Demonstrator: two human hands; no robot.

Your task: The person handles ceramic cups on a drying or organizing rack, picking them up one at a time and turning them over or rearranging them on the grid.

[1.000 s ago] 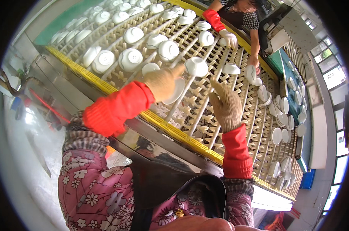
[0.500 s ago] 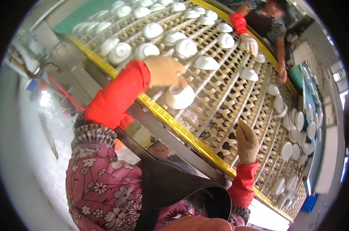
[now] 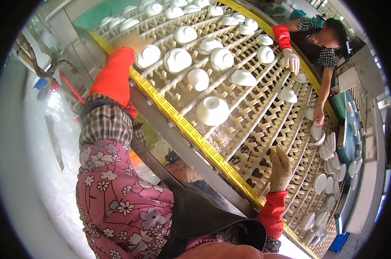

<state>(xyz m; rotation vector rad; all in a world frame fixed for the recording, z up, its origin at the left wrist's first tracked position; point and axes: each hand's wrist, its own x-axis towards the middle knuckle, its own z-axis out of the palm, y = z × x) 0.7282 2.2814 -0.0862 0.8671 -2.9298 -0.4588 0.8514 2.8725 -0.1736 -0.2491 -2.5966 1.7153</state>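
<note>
My left hand (image 3: 133,43), in a tan work glove with a red cuff, is over the conveyor's near left edge. It is beside a white upturned bowl (image 3: 148,56); motion smears its fingers, so I cannot tell whether they touch it. My right hand (image 3: 280,170), gloved alike, hovers at or rests on the near side of the pegged conveyor (image 3: 264,125), fingers extended and holding nothing. Between my hands lie a larger white bowl (image 3: 212,111), upside down, and a small white cup (image 3: 198,80). More upturned bowls (image 3: 178,60) sit on the rods farther up.
Yellow guard rails (image 3: 191,138) line both conveyor sides. Across it, a co-worker (image 3: 318,41) reaches in; the gloved hand (image 3: 291,60) is near small bowls, the bare hand (image 3: 318,115) at plates. White plates (image 3: 320,183) stand along the right end, beside a blue-green board (image 3: 348,142) holding more.
My left hand has moved away from the larger bowl, leftward and up along the rail. My right hand stays nearly in place. The co-worker's bare hand has come down to the plates.
</note>
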